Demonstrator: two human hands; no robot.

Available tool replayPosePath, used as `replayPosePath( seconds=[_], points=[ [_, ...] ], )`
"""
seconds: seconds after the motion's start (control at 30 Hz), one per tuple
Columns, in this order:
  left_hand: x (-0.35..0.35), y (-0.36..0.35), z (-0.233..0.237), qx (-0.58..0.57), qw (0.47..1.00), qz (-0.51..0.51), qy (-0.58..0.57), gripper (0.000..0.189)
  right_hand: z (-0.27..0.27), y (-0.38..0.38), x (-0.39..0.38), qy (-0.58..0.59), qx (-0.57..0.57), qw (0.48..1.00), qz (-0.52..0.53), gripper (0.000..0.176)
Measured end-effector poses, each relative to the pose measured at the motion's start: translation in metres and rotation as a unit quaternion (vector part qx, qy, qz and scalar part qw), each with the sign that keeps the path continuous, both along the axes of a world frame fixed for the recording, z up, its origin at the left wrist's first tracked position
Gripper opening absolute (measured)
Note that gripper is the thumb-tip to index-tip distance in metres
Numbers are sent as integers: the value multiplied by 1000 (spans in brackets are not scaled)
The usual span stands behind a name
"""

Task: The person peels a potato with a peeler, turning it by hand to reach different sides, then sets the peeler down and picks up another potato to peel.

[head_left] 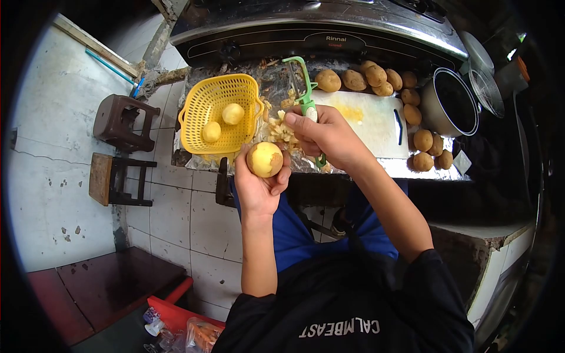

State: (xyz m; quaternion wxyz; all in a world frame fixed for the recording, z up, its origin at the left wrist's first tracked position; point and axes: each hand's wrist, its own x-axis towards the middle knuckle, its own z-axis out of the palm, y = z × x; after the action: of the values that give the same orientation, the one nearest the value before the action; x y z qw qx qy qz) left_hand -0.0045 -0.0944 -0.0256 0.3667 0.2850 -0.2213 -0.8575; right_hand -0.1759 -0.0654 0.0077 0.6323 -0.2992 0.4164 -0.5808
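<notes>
My left hand [259, 191] holds a partly peeled potato [265, 160], yellow with some brown skin left on its right side. My right hand [326, 134] is closed round the handle of a green peeler [307, 97], whose blade end points up, away from me. The peeler and the potato are apart. Peelings [281, 130] lie on the foil-covered surface between the hands and the basket. Two peeled potatoes [233, 113] rest in a yellow basket [189, 117] just beyond my left hand.
A white cutting board [376, 141] lies beyond my right hand, with several unpeeled potatoes [375, 75] behind and right of it. A metal pot [432, 103] stands at the right, a Rinnai stove [265, 40] at the back. Two stools [109, 120] stand at the left.
</notes>
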Motion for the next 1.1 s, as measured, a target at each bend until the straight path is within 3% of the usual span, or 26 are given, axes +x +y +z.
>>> replayPosePath(
  seconds=[0.03,0.1,0.13,0.23,0.37,0.43,0.5,0.53,0.63,0.7,0.73,0.77,0.83,0.87,0.9,0.93,0.97,1.03,1.07,1.1],
  points=[
    [1,0,0,9,1000,7,13,60,-1,-2,0,-1,-2,1000,1,19],
    [2,3,5,-25,999,11,19,60,-4,-8,-2,303,0,951,-59,18],
    [1,6,6,-57,998,15,27,61,-12,-12,-4,389,-66,917,-57,20],
    [4,9,9,-82,996,3,43,58,-15,-11,-7,437,0,899,-27,25],
    [-2,14,1,-138,988,53,44,55,6,8,6,362,48,929,-59,24],
    [-9,19,0,-229,961,151,-23,54,10,21,12,346,87,934,-23,33],
    [-17,31,2,-266,956,119,21,58,14,34,23,142,64,988,-5,42],
    [-21,36,3,-302,945,125,3,60,16,39,25,107,63,992,25,48],
    [-16,41,10,-369,922,111,-28,65,11,50,19,73,2,997,26,45],
    [-7,47,24,-310,946,-12,91,66,13,58,8,124,-1,991,57,42],
    [-6,56,27,-219,975,12,37,65,13,62,6,163,-60,983,64,43],
    [-1,58,25,-219,975,12,37,65,13,65,3,202,-118,970,72,43],
    [4,60,24,-92,970,-121,189,71,26,72,-3,244,-126,957,93,47],
    [0,68,25,-75,995,-47,40,65,29,72,-5,374,-149,911,87,48],
    [0,68,25,-74,995,-48,40,65,29,74,-6,497,-170,848,77,50],
    [2,67,23,-58,994,-67,59,62,25,78,1,478,-184,859,0,48],
    [3,67,21,-42,992,-86,77,59,28,87,4,478,-183,859,0,48],
    [2,70,19,7,989,-75,128,56,47,104,15,458,-64,886,-44,42],
    [1,75,22,50,992,-41,109,55,29,108,23,476,-148,858,-126,33],
    [0,79,27,92,992,-6,90,55,29,115,26,476,-148,858,-125,33]
  ],
)
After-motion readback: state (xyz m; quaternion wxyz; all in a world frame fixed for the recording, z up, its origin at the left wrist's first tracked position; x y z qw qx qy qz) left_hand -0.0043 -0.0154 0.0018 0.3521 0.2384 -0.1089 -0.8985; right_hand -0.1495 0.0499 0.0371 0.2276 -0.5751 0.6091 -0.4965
